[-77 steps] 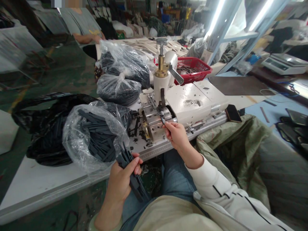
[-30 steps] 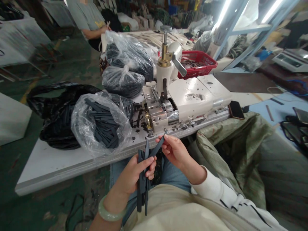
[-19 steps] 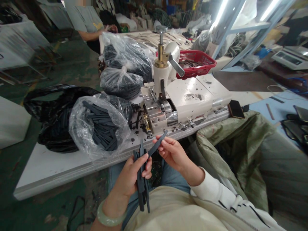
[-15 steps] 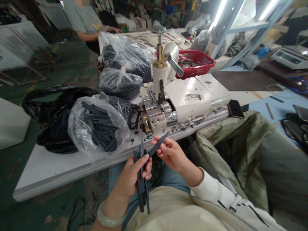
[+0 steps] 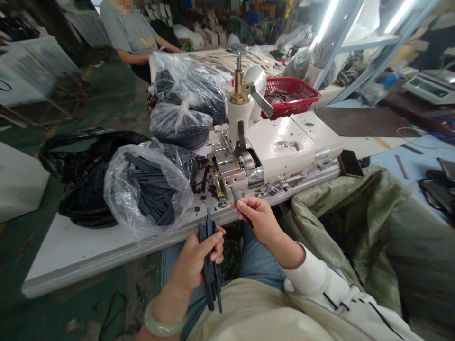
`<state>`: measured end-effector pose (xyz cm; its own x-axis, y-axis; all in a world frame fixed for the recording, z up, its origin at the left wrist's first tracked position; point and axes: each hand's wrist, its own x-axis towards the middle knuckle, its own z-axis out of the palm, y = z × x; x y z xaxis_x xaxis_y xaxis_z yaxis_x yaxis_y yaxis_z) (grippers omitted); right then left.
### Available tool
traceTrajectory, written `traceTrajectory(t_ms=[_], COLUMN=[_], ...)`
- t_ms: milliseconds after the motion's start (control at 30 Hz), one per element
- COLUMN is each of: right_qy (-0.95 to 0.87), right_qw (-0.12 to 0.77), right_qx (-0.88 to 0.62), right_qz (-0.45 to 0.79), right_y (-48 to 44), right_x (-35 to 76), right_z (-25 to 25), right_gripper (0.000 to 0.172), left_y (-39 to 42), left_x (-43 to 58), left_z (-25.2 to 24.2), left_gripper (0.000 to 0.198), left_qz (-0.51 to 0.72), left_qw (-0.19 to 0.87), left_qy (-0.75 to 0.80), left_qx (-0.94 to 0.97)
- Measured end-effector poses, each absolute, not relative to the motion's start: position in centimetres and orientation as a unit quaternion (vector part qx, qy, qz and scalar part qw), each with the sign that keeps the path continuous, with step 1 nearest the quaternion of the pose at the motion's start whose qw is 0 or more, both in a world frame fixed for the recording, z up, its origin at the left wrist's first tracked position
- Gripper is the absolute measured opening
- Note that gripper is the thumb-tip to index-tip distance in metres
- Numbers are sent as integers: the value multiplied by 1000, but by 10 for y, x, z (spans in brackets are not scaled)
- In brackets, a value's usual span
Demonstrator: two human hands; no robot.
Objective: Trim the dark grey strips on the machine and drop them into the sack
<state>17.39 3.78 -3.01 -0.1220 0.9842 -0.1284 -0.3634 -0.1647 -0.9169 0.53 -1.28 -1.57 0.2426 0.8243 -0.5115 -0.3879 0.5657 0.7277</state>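
Observation:
My left hand [image 5: 199, 255] is closed round a bundle of dark grey strips [image 5: 210, 279], held upright over my lap. Pinched in the fingers of my right hand [image 5: 259, 220] is a single dark strip [image 5: 236, 195], its tip pointing up toward the machine's near end. The white machine [image 5: 280, 156], with a metal feed area and a brass-and-steel post [image 5: 240, 90], stands on the table just beyond that hand. Left of it, a clear plastic bag [image 5: 117, 189] lies open, full of similar strips [image 5: 154, 194].
A black bag [image 5: 78, 208] sits left of the clear one. Tied bags [image 5: 181, 125] and a red basket [image 5: 291, 97] are behind. A phone [image 5: 350, 163] lies at the table edge, above a green sack [image 5: 327, 203]. A person [image 5: 131, 38] stands beyond the bags.
My right hand has drawn one strip away from the bundle and turned it, moving right toward the machine. The left hand stays nearly in place with its bundle.

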Motion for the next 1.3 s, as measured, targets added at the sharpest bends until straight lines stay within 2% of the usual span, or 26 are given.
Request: traceTrajectory(t_ms=[133, 333, 500, 667, 767, 833, 1000, 1067, 1167, 1300], right_qy=[-347, -262, -211, -135, -89, -58, 17, 3, -81, -139], right_qw=[574, 567, 591, 666, 698, 688, 631, 633, 673, 700], right_qx=[-444, -455, -448, -427, -397, -368, -327, -327, -439, -650], right_qz=[594, 635, 636, 597, 590, 623, 703, 702, 590, 261], right_y=[65, 104, 111, 111, 101, 90, 63, 58, 45, 1], right_x=[176, 179, 174, 177, 192, 204, 217, 220, 244, 330], right_z=[-29, -18, -13, -12, -10, -9, -6, -8, -24, -67], right_gripper=[29, 35, 29, 25, 13, 6, 19, 18, 12, 21], left_y=[-11, -10, -8, -8, -8, -8, -7, -7, -9, -12], left_x=[3, 0, -4, -4, -5, -4, 2, 6, 11, 13], left_z=[-14, -14, -14, -14, -13, -13, -16, -16, -15, -13], left_gripper=[22, 22, 21, 19, 19, 17, 14, 14, 17, 20], left_qz=[402, 405, 412, 410, 407, 406, 389, 374, 365, 359], left_qw=[758, 759, 758, 762, 766, 771, 796, 810, 820, 830], left_qy=[462, 457, 456, 451, 447, 440, 418, 411, 402, 385], left_qx=[223, 225, 219, 220, 219, 216, 198, 187, 179, 185])
